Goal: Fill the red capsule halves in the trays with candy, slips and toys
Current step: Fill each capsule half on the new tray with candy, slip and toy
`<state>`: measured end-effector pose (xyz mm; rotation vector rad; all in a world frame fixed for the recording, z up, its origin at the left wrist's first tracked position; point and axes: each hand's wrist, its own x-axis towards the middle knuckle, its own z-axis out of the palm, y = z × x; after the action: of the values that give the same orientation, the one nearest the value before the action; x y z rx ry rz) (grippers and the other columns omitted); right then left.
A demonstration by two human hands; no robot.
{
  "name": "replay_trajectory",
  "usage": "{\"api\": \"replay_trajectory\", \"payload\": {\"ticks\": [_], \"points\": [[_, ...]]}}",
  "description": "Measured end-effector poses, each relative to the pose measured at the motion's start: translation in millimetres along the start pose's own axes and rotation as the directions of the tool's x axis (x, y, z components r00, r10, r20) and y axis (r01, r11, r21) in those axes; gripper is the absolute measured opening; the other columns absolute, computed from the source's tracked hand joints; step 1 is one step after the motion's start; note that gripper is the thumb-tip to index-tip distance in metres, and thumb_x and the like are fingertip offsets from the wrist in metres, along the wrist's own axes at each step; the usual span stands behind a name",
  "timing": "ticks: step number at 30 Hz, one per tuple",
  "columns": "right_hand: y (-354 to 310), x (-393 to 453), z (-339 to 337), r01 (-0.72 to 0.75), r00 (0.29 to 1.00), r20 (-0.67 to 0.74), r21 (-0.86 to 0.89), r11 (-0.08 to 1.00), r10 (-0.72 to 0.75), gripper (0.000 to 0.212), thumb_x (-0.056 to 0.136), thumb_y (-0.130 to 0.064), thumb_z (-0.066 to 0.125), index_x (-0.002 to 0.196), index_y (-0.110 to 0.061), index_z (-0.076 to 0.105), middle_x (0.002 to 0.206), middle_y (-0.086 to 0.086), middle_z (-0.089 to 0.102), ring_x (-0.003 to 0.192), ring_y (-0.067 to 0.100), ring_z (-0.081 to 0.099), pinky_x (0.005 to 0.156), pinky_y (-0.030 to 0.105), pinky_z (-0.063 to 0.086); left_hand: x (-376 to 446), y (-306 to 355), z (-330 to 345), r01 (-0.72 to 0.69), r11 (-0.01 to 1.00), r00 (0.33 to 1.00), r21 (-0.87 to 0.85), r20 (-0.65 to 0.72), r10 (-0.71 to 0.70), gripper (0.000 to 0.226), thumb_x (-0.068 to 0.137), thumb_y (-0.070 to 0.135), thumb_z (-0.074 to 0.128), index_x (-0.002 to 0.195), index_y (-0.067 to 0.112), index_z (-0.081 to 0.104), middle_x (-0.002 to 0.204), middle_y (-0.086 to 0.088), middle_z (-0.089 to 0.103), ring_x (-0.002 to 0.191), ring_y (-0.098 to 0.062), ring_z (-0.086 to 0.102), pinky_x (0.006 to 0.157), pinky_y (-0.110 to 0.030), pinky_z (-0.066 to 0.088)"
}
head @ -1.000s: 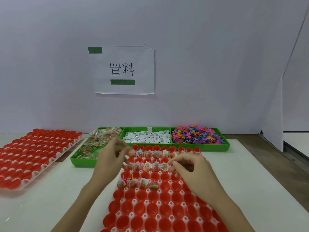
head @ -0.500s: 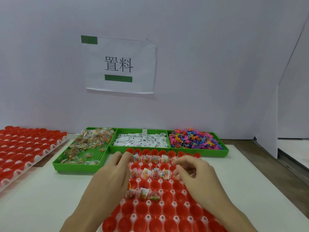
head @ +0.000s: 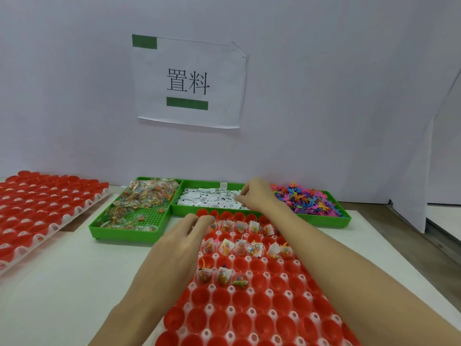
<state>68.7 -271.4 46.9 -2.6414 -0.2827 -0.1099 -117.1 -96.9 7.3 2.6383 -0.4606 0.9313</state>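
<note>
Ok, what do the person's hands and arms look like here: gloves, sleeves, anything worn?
Both are bare. The left hand and right hand have no gloves, and no ring, watch or band shows on either one. The forearms are uncovered all the way to the bottom edge of the picture, with no sleeve in view. Fingernails are too small to judge.

White paper sign point(head: 189, 82) on the wall, black characters "置料", green bars above and below

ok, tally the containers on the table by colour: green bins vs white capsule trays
Green bins: 3, holding candy packets, white slips and coloured toys
White capsule trays: 2, the near tray under the hands and the far tray at left
Total: 5
</note>
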Motion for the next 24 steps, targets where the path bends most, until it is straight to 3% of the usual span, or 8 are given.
{"api": "replay_trajectory", "payload": {"ticks": [3, 7, 9, 12, 15, 18, 21, 24], "points": [[-5.0, 9.6, 18.8, -0.057, 0.998, -0.034, -0.126, 0.990, 0.053, 0.037, 0.091, -0.033, 0.075, 0.075, -0.005, 0.058, 0.072, 0.006, 0.059, 0.067, 0.020, 0.059, 0.061, 0.031, 0.050, -0.5, -1.8, 4.2, -0.004, 1.000, 1.000, 0.002, -0.013, 0.004, 0.074, 0.066, -0.020, 0.080, 0.128, 0.014, 0.058, 0.102, 0.003, 0.061, 0.076, -0.017, 0.062, 0.055, -0.034, 0.056], [-8.0, 14.6, 34.4, -0.168, 0.981, -0.122, -0.131, 0.977, 0.152, 0.021, 0.090, -0.009, 0.075, 0.086, -0.010, 0.054, 0.095, 0.008, 0.068, 0.088, 0.024, 0.067, 0.068, 0.031, 0.055, -1.9, 0.8, 4.0, -0.020, 0.999, 1.000, 0.029, -0.014, 0.020, 0.080, 0.061, -0.023, 0.079, 0.129, 0.014, 0.057, 0.104, 0.002, 0.059, 0.077, -0.017, 0.061, 0.054, -0.034, 0.055], [-5.3, 17.5, 34.7, -0.177, 0.978, -0.117, -0.047, 0.983, 0.171, 0.009, 0.089, -0.005, 0.074, 0.092, -0.005, 0.066, 0.099, 0.010, 0.072, 0.090, 0.024, 0.069, 0.070, 0.029, 0.055, -2.7, 1.2, 0.9, -0.013, 0.999, 1.000, 0.029, -0.015, 0.013, 0.077, 0.064, -0.023, 0.077, 0.129, 0.014, 0.057, 0.104, 0.001, 0.059, 0.077, -0.018, 0.062, 0.053, -0.034, 0.056], [-0.1, 10.5, 22.1, -0.097, 0.984, -0.138, 0.110, 0.989, 0.112, 0.017, 0.089, -0.011, 0.077, 0.103, -0.003, 0.077, 0.103, 0.012, 0.076, 0.090, 0.021, 0.071, 0.071, 0.025, 0.051, -1.8, 2.5, -4.7, 0.049, 0.999, 0.998, 0.009, -0.044, -0.048, 0.070, 0.072, -0.020, 0.076, 0.130, 0.013, 0.058, 0.101, 0.001, 0.062, 0.071, -0.019, 0.062, 0.053, -0.034, 0.056], [3.4, -15.3, 2.8, -0.017, 0.982, -0.177, 0.240, 0.971, 0.061, 0.018, 0.088, -0.017, 0.080, 0.101, -0.005, 0.079, 0.099, 0.011, 0.077, 0.081, 0.015, 0.066, 0.074, 0.024, 0.050, -0.2, 6.1, -8.2, 0.044, 0.998, 0.987, -0.048, -0.153, -0.051, 0.050, 0.084, -0.003, 0.078, 0.129, 0.008, 0.060, 0.092, -0.001, 0.069, 0.069, -0.017, 0.065, 0.058, -0.031, 0.058], [10.4, -55.2, -14.3, 0.014, 0.989, -0.141, 0.396, 0.918, 0.046, 0.017, 0.087, -0.022, 0.080, 0.100, -0.011, 0.079, 0.096, -0.001, 0.076, 0.087, 0.010, 0.069, 0.074, 0.018, 0.050, 0.6, 12.7, -8.3, 0.046, 0.991, 0.975, -0.127, -0.209, -0.072, 0.038, 0.091, 0.011, 0.073, 0.125, 0.014, 0.057, 0.086, 0.006, 0.070, 0.071, -0.008, 0.065, 0.065, -0.020, 0.051], [17.3, -106.6, -32.2, 0.028, 0.994, -0.102, 0.570, 0.821, 0.037, 0.008, 0.088, -0.026, 0.079, 0.093, -0.021, 0.078, 0.086, -0.009, 0.077, 0.079, 0.001, 0.070, 0.065, 0.009, 0.050, -0.9, 19.4, -5.7, 0.112, 0.961, 0.968, -0.253, -0.193, -0.163, 0.027, 0.091, 0.018, 0.074, 0.114, 0.020, 0.059, 0.086, 0.016, 0.071, 0.075, 0.000, 0.066, 0.070, -0.021, 0.051], [24.1, -154.3, -42.9, 0.041, 0.996, -0.082, 0.677, 0.735, 0.020, 0.005, 0.092, -0.023, 0.074, 0.096, -0.020, 0.074, 0.078, 0.001, 0.078, 0.063, 0.008, 0.071, 0.050, 0.014, 0.048, -1.4, 26.3, -2.2, 0.115, 0.905, 0.969, -0.410, -0.155, -0.193, 0.020, 0.085, 0.011, 0.081, 0.099, 0.018, 0.069, 0.084, 0.020, 0.072, 0.078, 0.004, 0.070, 0.071, -0.018, 0.056]]}}
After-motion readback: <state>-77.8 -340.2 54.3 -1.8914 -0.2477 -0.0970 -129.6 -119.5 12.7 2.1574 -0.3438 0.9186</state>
